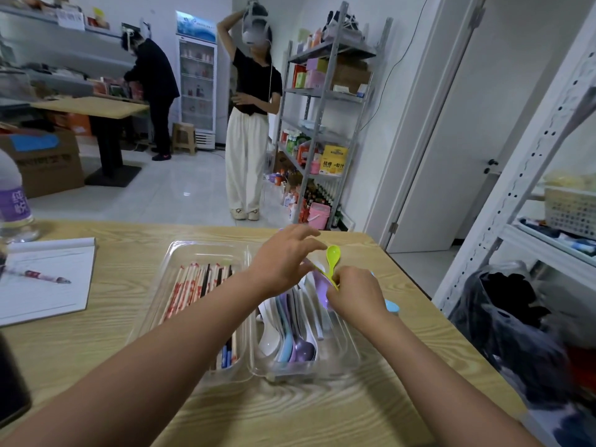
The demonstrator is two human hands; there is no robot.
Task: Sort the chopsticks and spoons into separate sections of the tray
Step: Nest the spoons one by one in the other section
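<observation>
A clear plastic tray [180, 253] with two sections lies on the wooden table. The left section holds several chopsticks [193, 285], some in red-printed paper sleeves. The right section holds several spoons [295, 346], white, blue and purple. My right hand [356, 295] pinches the handle of a yellow-green spoon [332, 256] above the far end of the spoon section, its bowl pointing up. My left hand [283, 259] reaches across over the tray, fingers spread and relaxed, touching near that spoon's handle. A light blue spoon [392, 306] lies partly hidden behind my right hand.
A notepad [45, 279] with a pen [38, 275] lies at the table's left, beside a water bottle [13, 201]. A dark phone [11, 382] sits at the left edge. A person [248, 124] stands beyond the table. Metal shelves [322, 101] stand behind and right.
</observation>
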